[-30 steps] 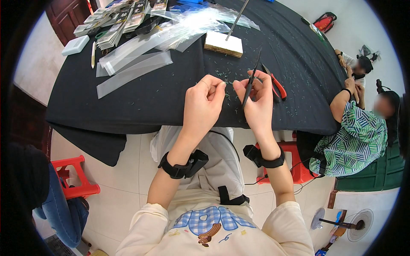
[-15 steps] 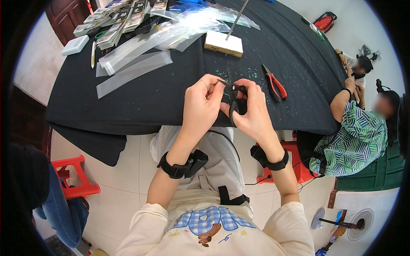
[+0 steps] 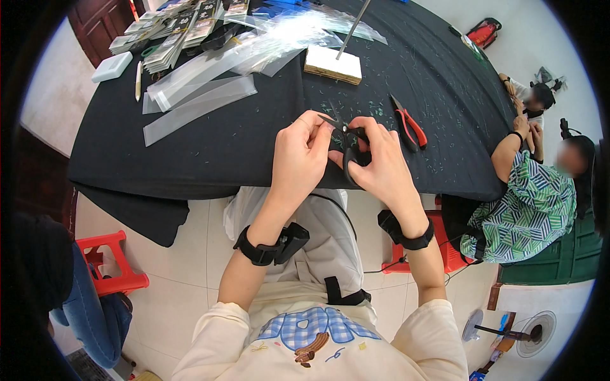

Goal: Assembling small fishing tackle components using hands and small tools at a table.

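Black-handled scissors (image 3: 348, 143) are in my right hand (image 3: 381, 157), thumb and fingers in the handle loops. Their blades are spread and point up and left, one of them reaching my left fingertips. My left hand (image 3: 300, 151) is closed in a pinch beside the blades; whatever it holds is too small to make out. Both hands are above the near edge of the black-covered table (image 3: 222, 149). Small green clippings (image 3: 378, 105) are scattered on the cloth around the scissors. Red-handled pliers (image 3: 410, 127) lie just right of my right hand.
A wooden block (image 3: 332, 65) holds an upright metal rod (image 3: 353, 28). Clear plastic sleeves (image 3: 200, 109), a pen (image 3: 138, 81), a white box (image 3: 112, 67) and bundled cards (image 3: 166, 54) lie left. Two people sit at right, one in a patterned green top (image 3: 524, 206). Red stools (image 3: 114, 263) stand below.
The scissor blades have spread wider, and my right hand has shifted slightly right and down. My left hand stays nearly still, still pinching.
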`<state>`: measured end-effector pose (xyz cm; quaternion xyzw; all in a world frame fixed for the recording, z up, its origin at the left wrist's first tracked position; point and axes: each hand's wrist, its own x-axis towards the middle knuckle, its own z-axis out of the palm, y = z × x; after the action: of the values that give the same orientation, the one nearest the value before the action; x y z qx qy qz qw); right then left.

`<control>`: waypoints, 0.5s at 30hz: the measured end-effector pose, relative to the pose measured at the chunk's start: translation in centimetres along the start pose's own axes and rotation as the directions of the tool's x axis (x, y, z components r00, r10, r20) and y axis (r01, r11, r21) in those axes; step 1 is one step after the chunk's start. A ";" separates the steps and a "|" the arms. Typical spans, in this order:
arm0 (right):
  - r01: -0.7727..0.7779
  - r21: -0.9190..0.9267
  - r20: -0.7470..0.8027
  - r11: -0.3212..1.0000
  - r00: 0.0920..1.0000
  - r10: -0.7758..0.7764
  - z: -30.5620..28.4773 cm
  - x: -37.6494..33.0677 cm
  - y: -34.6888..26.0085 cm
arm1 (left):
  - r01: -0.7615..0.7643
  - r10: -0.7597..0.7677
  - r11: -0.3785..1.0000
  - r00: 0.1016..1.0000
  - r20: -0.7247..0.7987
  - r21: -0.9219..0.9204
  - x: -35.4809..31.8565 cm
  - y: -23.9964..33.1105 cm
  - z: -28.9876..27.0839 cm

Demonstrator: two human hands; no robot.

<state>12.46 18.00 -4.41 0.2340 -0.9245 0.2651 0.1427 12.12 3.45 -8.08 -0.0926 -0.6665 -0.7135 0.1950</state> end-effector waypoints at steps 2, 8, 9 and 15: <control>-0.005 -0.007 0.004 1.000 1.000 0.005 -0.1 0.1 0.0 | 0.002 -0.002 1.000 1.000 -0.002 0.016 0.1 -0.1 0.0; 0.027 -0.005 0.007 1.000 1.000 -0.027 0.0 0.1 0.2 | 0.000 0.000 0.999 1.000 -0.006 0.049 0.0 0.1 0.0; 0.030 -0.001 0.010 1.000 1.000 -0.030 0.0 0.1 0.2 | -0.005 0.006 0.998 1.000 -0.007 0.063 0.0 0.1 0.0; 0.007 -0.053 0.045 0.999 0.999 -0.004 -0.5 0.1 -0.1 | -0.004 0.004 0.998 1.000 0.004 0.055 0.1 0.1 -0.1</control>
<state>12.51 18.14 -3.89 0.2385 -0.9336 0.2345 0.1287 12.13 3.32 -7.96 -0.0897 -0.6862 -0.6942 0.1978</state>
